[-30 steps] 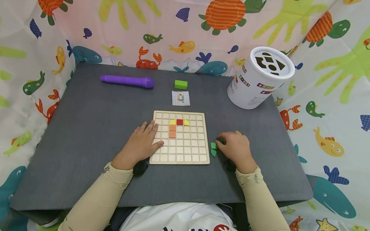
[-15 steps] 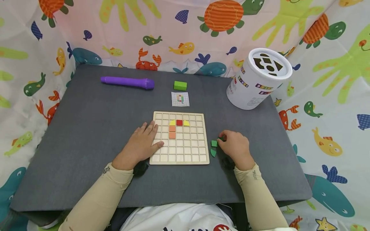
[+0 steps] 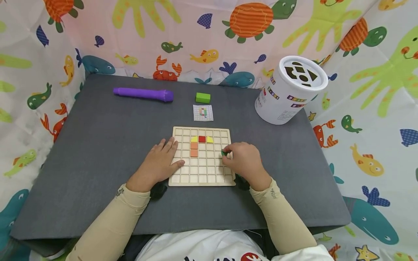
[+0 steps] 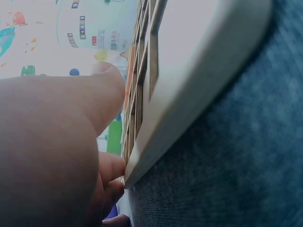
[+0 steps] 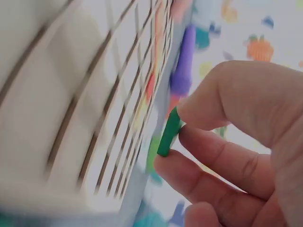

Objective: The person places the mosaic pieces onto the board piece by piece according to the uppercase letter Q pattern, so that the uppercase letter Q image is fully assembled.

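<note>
Pinched a small green piece (image 5: 169, 132) between the curled fingertips of the right hand (image 3: 244, 159), over the right side of the wooden grid board (image 3: 202, 178). Seen edge-on in the right wrist view, looked thin and slanted at one end; could not make out its full outline. Rested the left hand (image 3: 158, 163) across the left edge of the board, fingers outstretched and thumb over the cells, gripping nothing.

Compared with half a second ago, had moved the right hand from the worktop (image 3: 104, 152) just right of the board to above its right-hand columns; had kept the left hand in place. Could no longer see the loose green pieces just right of the board, hidden behind the right hand. Judged this to mean one more piece brought over the board but not yet seated in a cell.

Found the board's filled cells unchanged: two yellow pieces (image 3: 194, 139) near the far edge, either side of a red square (image 3: 202, 139), and two orange pieces (image 3: 194, 149) in line on the near side of the left yellow one.

Beyond the board's far edge, saw a pattern card (image 3: 203, 113), then a light green block (image 3: 203, 98). Noted a purple stick (image 3: 143, 94) beyond and left of the board, a white tub (image 3: 277, 105) beyond and right.
</note>
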Demonstrator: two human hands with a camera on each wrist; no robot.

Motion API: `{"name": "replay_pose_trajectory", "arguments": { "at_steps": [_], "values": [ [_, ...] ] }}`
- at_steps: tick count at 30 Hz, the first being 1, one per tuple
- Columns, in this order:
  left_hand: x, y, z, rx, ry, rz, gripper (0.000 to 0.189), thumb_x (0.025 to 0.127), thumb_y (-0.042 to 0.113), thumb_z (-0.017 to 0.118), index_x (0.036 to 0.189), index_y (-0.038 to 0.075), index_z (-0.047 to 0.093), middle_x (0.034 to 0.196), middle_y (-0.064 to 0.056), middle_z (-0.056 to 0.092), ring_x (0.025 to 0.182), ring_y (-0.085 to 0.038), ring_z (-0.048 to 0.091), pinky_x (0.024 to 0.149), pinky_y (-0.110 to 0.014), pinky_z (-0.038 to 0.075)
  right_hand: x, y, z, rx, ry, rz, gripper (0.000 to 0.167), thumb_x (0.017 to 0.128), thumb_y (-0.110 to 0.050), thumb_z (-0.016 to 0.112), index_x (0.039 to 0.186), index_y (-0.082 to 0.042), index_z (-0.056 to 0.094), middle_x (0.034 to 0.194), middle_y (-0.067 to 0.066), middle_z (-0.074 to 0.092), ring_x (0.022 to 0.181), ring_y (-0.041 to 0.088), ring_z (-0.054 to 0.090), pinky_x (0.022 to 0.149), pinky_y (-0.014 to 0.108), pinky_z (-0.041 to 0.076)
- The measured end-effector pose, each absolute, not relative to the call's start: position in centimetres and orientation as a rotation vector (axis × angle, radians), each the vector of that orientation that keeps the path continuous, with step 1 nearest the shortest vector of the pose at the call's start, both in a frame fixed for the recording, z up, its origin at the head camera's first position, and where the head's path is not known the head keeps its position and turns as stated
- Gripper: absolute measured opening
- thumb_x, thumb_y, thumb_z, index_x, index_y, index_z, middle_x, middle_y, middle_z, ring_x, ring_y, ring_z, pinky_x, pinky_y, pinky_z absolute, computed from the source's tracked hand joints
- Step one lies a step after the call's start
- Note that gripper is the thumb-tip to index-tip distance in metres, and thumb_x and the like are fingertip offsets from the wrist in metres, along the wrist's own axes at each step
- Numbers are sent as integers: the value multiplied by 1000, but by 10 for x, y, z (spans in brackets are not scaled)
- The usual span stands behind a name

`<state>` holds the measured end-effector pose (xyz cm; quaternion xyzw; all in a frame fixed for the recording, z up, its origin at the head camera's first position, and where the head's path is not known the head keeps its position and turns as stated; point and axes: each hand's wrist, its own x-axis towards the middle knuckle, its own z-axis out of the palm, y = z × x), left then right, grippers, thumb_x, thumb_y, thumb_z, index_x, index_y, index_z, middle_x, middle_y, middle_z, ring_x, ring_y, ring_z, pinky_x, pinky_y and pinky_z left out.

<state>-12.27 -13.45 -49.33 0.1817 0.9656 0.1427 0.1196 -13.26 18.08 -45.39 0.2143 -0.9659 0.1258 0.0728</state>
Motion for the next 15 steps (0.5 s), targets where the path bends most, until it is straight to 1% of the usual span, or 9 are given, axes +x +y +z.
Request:
{"name": "replay_pose_trajectory", "arguments": {
  "at_steps": [2, 4, 7, 9, 14, 15],
  "values": [
    [-122, -136, -494, 522, 2820, 422, 85, 109, 53, 56, 168, -2, 25, 175, -21, 18, 159, -47, 16, 127, -61, 17, -135, 162, -454, 747, -2900, 343, 9, 86, -19, 81, 93, -19, 86, 87, -3, 78, 61, 16, 56, 42, 32, 41],
    [-122, -137, -496, 517, 2821, 418, 86, 109, 54, 55, 168, -1, 25, 175, -20, 17, 159, -47, 16, 127, -61, 17, -136, 144, -456, 841, -2896, 288, 9, 86, -20, 81, 92, -20, 86, 88, -4, 79, 65, 17, 62, 45, 33, 45],
    [-124, -137, -497, 518, 2827, 411, 86, 109, 55, 54, 168, -1, 25, 175, -20, 18, 159, -46, 16, 127, -60, 17, -137, 121, -458, 967, -2881, 197, 8, 87, -22, 82, 93, -20, 86, 89, -5, 79, 74, 16, 69, 54, 34, 54],
    [-125, -137, -498, 520, 2832, 412, 87, 109, 57, 53, 168, 0, 25, 175, -20, 18, 159, -46, 17, 127, -60, 18, -137, 108, -460, 1023, -2887, 155, 9, 88, -24, 83, 95, -21, 87, 89, -6, 79, 76, 16, 69, 58, 33, 55],
    [-125, -137, -497, 515, 2836, 404, 87, 109, 57, 54, 168, 0, 26, 175, -19, 18, 159, -47, 17, 127, -60, 19, -136, 89, -465, 1114, -2904, 47, 2, 87, -23, 83, 88, -24, 84, 86, -8, 76, 72, 17, 63, 56, 33, 52],
    [-125, -138, -497, 512, 2836, 400, 87, 108, 57, 54, 168, 0, 26, 175, -19, 18, 159, -47, 17, 127, -60, 19, -136, 86, -466, 1118, -2901, 27, 3, 88, -23, 83, 87, -24, 84, 86, -8, 76, 72, 18, 63, 56, 34, 52]
  ]
}}
